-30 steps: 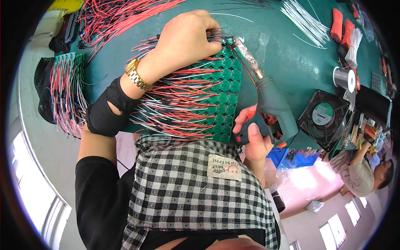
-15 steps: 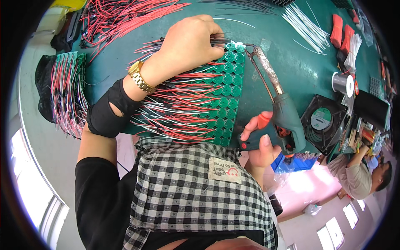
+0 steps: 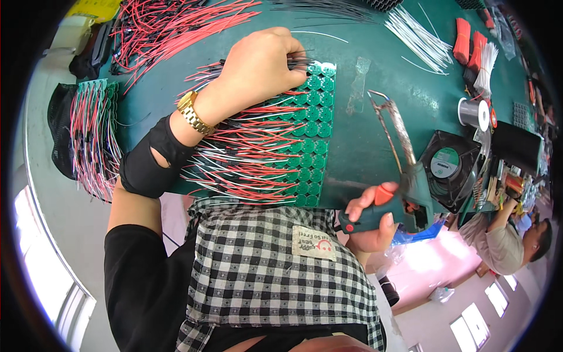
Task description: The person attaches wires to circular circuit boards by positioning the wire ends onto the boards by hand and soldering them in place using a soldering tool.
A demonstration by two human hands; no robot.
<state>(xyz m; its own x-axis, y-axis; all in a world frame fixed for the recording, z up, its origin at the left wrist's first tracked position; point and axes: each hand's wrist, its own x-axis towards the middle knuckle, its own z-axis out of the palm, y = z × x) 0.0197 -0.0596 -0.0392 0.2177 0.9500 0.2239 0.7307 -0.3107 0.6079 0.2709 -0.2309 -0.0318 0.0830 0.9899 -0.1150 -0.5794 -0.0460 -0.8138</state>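
My left hand [image 3: 261, 67] pinches black wires [image 3: 299, 60] at the far end of a green circuit board panel [image 3: 312, 129] made of round boards. Red and white wires [image 3: 246, 158] fan out leftward from the panel, and my left forearm crosses above some of them. My right hand [image 3: 375, 226] is wrapped round the green grip of a soldering gun [image 3: 413, 182], one finger beside its orange trigger. The bent tip of the gun points away from me, to the right of the panel and apart from it.
A second wired panel [image 3: 97, 126] lies at the left edge. Red wires [image 3: 182, 29] and white wires [image 3: 416, 38] are heaped at the back. On the right are a solder spool [image 3: 471, 112], a black fan [image 3: 450, 170] and a co-worker [image 3: 504, 240].
The soldering gun has moved right and toward me, its tip pulling away from the panel's far end. My left hand keeps its pinch near the same spot.
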